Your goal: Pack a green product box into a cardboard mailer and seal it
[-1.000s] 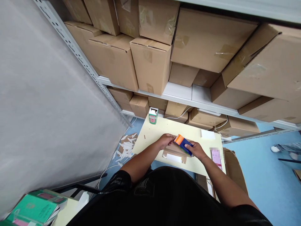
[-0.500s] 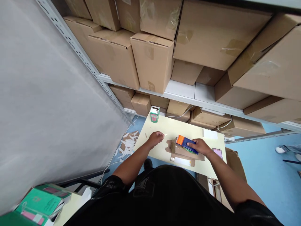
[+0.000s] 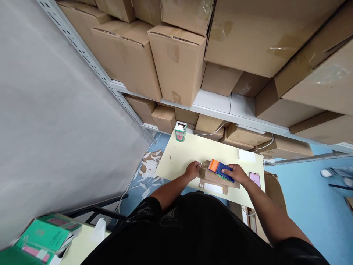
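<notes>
A small pale yellow table (image 3: pixel 193 152) stands in front of me. On its near edge lies a flat piece of brown cardboard (image 3: pixel 216 178) with a white label strip. A blue box with an orange end (image 3: pixel 219 169) rests on the cardboard. My right hand (image 3: pixel 238 173) grips the blue box from the right. Over at the cardboard's left flap, my left hand (image 3: pixel 193 170) pinches its edge.
A small green and white box (image 3: pixel 180 131) stands at the table's far left corner. A white slip (image 3: pixel 246 156) and a phone (image 3: pixel 255 179) lie to the right. Cardboard cartons (image 3: pixel 176 62) fill the metal shelves behind. White paper strips (image 3: pixel 149 171) litter the blue floor. Green booklets (image 3: pixel 44 239) lie at lower left.
My left hand had swung out to the left, away from the cardboard; it has since returned and taken hold of the left flap. My right hand kept hold of the blue box.
</notes>
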